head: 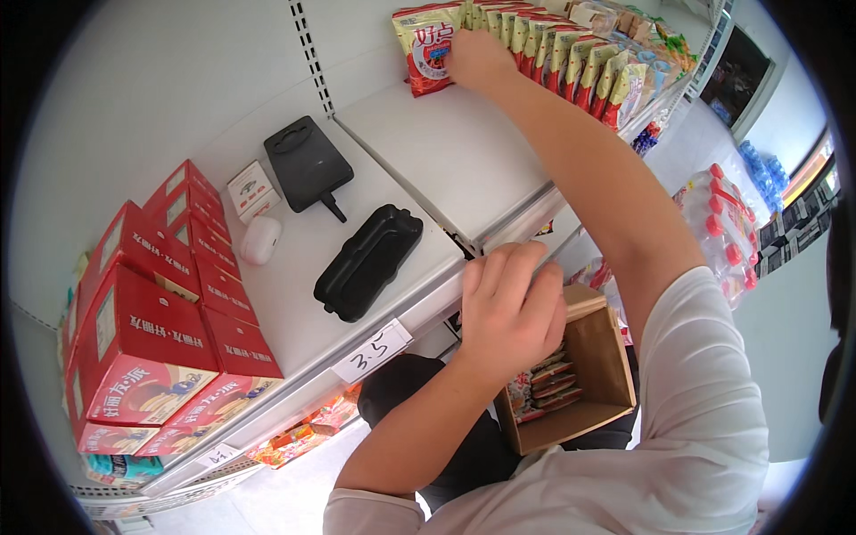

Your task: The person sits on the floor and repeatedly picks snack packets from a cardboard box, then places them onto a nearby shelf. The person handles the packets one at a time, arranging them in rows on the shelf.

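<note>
My right hand (pixel 483 61) reaches to the back of the shelf and grips the right edge of a red and yellow snack bag (pixel 428 50). This bag stands upright at the left end of a row of similar snack bags (pixel 568 60). My fingertips are partly hidden there. My left hand (pixel 513 304) hovers by the shelf's front edge with loosely curled fingers and nothing visible in it. Below it, an open cardboard box (pixel 602 374) rests on my lap area, with several snack packets (pixel 552 388) inside.
Red pie boxes (pixel 154 321) are stacked at the left of the shelf (pixel 294 281). Beside them are a small white box (pixel 253 190), a white earbud case (pixel 261 239), a black plastic holder (pixel 307 164) and a black tray (pixel 369 262). Shrink-wrapped bottles (pixel 719 227) stand at right.
</note>
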{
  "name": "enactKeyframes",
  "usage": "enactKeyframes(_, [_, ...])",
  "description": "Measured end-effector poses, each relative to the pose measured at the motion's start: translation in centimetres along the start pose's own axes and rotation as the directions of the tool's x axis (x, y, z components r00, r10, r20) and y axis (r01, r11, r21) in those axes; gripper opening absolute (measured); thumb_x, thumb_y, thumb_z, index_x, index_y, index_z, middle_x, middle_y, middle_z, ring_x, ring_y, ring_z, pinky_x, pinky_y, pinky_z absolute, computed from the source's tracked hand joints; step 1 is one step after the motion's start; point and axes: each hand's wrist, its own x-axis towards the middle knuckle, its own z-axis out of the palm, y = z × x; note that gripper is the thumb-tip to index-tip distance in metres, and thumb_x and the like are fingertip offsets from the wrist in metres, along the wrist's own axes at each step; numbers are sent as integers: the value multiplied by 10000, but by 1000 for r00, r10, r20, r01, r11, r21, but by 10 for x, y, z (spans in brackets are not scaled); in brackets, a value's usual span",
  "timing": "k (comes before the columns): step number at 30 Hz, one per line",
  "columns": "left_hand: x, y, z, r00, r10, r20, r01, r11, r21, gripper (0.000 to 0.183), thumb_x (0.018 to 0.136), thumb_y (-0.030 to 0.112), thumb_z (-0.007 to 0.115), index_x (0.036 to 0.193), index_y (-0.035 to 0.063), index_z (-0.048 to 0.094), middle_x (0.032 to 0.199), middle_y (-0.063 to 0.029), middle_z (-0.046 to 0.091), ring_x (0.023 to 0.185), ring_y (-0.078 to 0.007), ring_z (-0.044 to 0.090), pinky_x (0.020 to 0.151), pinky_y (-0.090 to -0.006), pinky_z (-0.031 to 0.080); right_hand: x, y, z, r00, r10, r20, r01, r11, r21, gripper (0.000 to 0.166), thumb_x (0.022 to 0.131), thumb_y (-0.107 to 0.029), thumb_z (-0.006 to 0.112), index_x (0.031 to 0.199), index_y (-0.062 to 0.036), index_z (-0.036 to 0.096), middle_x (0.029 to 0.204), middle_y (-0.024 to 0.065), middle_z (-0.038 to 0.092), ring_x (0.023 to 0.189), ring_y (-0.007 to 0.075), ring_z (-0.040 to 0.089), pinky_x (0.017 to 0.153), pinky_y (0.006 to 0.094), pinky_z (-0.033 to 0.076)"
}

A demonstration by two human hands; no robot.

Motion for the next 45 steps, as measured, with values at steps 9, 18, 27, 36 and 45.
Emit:
enactKeyframes(9, [-3, -5, 1, 1000, 4, -12, -4, 1000, 15, 211, 677, 8, 692, 886, 31, 680, 1046, -116, 669, 852, -277, 627, 721, -389, 384, -21, -58, -4, 999, -39, 6, 37, 986, 163, 736, 872, -382, 718, 1289, 166, 459, 1123, 326, 674, 1083, 425, 684, 908, 455, 577])
enactKeyframes(18, [-3, -8, 6, 1000, 16, -1, -16, 1000, 11, 173, 705, 23, 683, 877, 39, 679, 1033, -104, 679, 862, -282, 634, 722, -393, 406, -23, -3, -11, 971, -201, -129, 225, 951, 214, 472, 892, -345, 757, 1125, 47, 638, 1029, 225, 728, 961, 358, 712, 828, 443, 576])
enactKeyframes(27, [-10, -8, 11, 996, 74, -56, -83, 979, -185, 159, 721, -19, 667, 874, 21, 661, 863, -106, 628, 682, -271, 615, 579, -366, 480, -282, 49, -94, 998, 8, -63, 54, 425, 904, 175, 967, -155, 651, 846, -31, 674, 727, 26, 680, 699, 100, 647, 658, 256, 523])
enactKeyframes(36, [-29, 14, 44, 931, 13, 365, 112, 941, -321, 72, 830, 6, 660, 853, 69, 632, 783, -67, 633, 591, -266, 618, 511, -356, 489, -468, 138, 109, 276, -208, 938, -44, 973, 228, 287, 862, -221, 655, 998, 15, 744, 959, 219, 748, 913, 344, 727, 815, 450, 559])
enactKeyframes(45, [-38, 19, 66, 844, -13, 537, 168, 956, -240, 79, 889, -38, 657, 954, 5, 674, 808, -90, 652, 612, -173, 606, 557, -289, 477, -555, 149, 179, 461, 103, 881, 47, 989, -141, 229, 841, -135, 718, 1053, -71, 773, 1100, 143, 764, 1044, 297, 746, 840, 450, 606])
